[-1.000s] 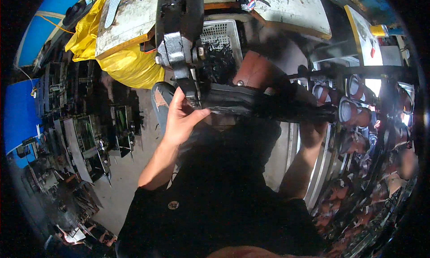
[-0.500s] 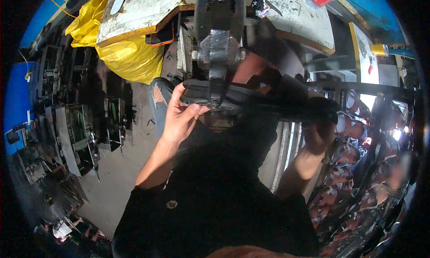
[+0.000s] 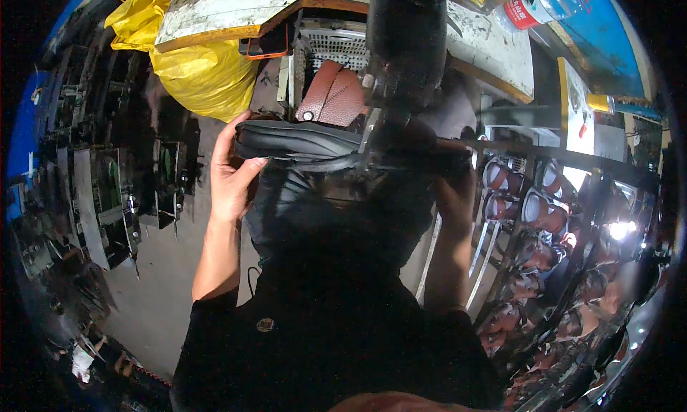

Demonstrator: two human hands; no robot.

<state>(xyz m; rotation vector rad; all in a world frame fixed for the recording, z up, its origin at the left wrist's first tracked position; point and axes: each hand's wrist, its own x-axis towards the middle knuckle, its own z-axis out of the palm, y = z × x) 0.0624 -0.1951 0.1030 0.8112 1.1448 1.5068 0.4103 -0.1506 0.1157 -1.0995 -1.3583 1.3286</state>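
A long black piece with curved, layered edges (image 3: 300,141) lies crosswise in front of me; it resembles a shoe sole, but the shade hides its exact kind. Its left end is gripped by my left hand (image 3: 230,186), thumb below and fingers around the tip. At the other end, in deep shadow, my right hand (image 3: 455,186) is closed on it, its fingers hardly visible. The dark upright machine arm (image 3: 408,47) comes down over the piece's middle; whether the two touch I cannot tell. Just beyond lies a brown leather part with a metal stud (image 3: 330,95).
White worktops (image 3: 222,17) flank the machine, with a phone-like orange-rimmed object (image 3: 268,48) at the left edge and a plastic bottle (image 3: 537,7) on the right. A yellow sack (image 3: 204,79) hangs left. Racks of brown shoes (image 3: 540,211) stand right, dark metal frames (image 3: 100,204) left.
Both hands and the black piece have shifted left, and my view has turned slightly. More of the brown leather part and the white crate behind it now shows.
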